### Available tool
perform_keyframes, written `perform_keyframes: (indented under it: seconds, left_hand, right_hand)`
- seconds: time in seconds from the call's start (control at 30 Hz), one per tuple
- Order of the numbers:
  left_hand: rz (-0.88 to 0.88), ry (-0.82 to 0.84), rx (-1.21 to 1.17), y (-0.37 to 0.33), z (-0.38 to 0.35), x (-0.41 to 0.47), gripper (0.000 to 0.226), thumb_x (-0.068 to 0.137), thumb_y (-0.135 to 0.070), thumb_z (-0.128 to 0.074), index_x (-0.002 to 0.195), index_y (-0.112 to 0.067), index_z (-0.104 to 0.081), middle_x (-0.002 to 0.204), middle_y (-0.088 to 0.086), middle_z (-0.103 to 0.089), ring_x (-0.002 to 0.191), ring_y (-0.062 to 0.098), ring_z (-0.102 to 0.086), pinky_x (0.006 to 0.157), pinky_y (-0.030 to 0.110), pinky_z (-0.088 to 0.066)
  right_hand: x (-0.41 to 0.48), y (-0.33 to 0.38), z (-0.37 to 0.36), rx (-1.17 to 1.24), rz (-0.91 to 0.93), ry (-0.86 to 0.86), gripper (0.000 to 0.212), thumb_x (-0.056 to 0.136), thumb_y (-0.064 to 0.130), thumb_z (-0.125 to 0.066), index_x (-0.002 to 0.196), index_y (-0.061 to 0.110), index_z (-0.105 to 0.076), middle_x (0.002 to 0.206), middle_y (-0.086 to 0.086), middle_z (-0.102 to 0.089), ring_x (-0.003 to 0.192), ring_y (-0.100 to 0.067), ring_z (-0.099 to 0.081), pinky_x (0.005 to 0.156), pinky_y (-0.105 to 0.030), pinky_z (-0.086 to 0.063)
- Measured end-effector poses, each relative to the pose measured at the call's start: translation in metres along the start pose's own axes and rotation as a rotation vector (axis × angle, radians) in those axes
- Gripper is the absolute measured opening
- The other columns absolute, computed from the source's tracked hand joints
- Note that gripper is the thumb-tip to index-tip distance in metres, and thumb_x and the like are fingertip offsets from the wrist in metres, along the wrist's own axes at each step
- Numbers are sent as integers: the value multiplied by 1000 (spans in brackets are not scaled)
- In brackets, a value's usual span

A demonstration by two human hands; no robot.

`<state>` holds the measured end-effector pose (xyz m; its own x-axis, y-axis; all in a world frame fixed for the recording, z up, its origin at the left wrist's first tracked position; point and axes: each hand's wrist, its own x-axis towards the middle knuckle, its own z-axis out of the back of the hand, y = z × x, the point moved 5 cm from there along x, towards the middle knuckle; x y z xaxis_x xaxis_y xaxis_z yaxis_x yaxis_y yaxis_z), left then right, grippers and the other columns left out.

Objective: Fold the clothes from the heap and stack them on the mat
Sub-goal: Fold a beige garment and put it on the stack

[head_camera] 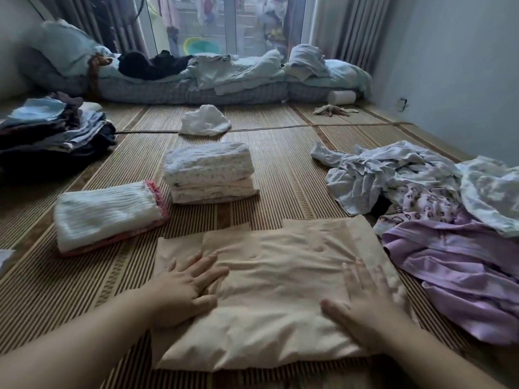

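Peach garment (pixel 269 290) is lying partly folded on the woven mat (pixel 280 169), directly in front of a person who is smoothing it with both hands. The left hand (pixel 185 287) is pressing down with fingers spread on its left side, while the right hand (pixel 365 301) is lying flat, fingers straight, near its right edge; neither is pinching cloth. Beyond it, a folded white printed stack (pixel 209 171) and a folded ribbed white piece with pink trim (pixel 109 214) are sitting just apart, and a darker folded pile (pixel 53 130) is standing at far left. To the right, the heap (pixel 393 175), including a lilac top (pixel 463 270), is waiting unfolded, and a crumpled white cloth (pixel 205 120) is lying farther back. The job appears roughly half done.
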<state>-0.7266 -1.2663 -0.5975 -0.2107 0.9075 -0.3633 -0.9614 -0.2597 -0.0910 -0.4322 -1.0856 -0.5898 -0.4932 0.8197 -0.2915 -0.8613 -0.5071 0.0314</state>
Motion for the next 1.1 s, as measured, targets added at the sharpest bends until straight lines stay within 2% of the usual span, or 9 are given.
perform_keyframes:
  seconds: [0.17,0.4,0.5,0.63,0.73,0.87,0.93,1.0,1.1]
  left_hand:
    - [149,-53,-82,1,-7,-17,67,89,-67,-33,145,-56,2,158,-16,19,145,13,21,113,55,7]
    - [428,-114,-306,-46,-32,-71,85,74,-81,-27,146,-51,5,158,-11,22,145,22,22,110,60,7]
    - [530,-112,-424,-72,-38,-91,85,77,-78,-30,147,-46,5,158,-8,24,143,25,27,109,61,8]
    - [632,-52,-497,-106,-49,-117,76,87,-64,-32,147,-46,11,156,-4,29,140,31,31,108,65,9]
    - [655,-18,-477,-118,-48,-135,67,91,-60,-29,147,-48,5,157,-5,25,143,30,25,110,66,6]
    - [434,24,-262,-101,-42,-156,94,66,-86,-30,146,-51,5,160,-5,11,140,31,32,104,67,14]
    - [259,7,-57,-89,-42,-164,114,49,-97,-25,144,-49,15,159,-5,9,138,28,36,100,64,22]
    - [96,10,122,-75,-46,-168,122,45,-97,-32,139,-48,28,159,-5,16,139,24,34,105,63,16]
    - [-81,-18,268,-55,-45,-172,105,73,-73,-46,127,-54,42,158,-6,22,143,20,26,113,57,5]
  right_hand:
    - [41,8,-2,36,201,-58,103,60,91,-9,149,42,9,157,8,23,143,-15,24,112,-53,13]
    - [58,41,42,-222,348,-39,81,85,77,-23,151,37,2,159,7,16,141,-20,29,110,-55,17]
    - [-13,84,47,-161,721,-270,74,87,71,-30,151,37,-14,160,9,-11,147,-14,5,113,-48,13]
    - [-136,121,-1,-173,1271,-312,77,80,62,-49,145,24,-34,145,2,-47,136,-15,-40,107,-44,-31]
    - [-169,118,-31,-212,1197,-350,58,78,49,-59,131,26,-57,132,4,-60,121,-9,-56,89,-28,-53]
    - [-187,106,-31,-40,1111,-356,37,86,49,-45,112,39,-69,121,8,-66,111,-10,-63,83,-29,-56]
    - [-191,102,-26,-42,1096,-377,30,86,45,-52,109,40,-70,120,11,-66,112,-9,-62,85,-28,-54]
    - [-192,96,-20,146,1051,-269,30,89,39,-56,114,33,-70,124,12,-64,122,-6,-54,100,-29,-45]
    - [-189,81,-15,586,877,-146,30,95,27,-51,122,28,-64,129,14,-59,134,1,-37,115,-24,-25]
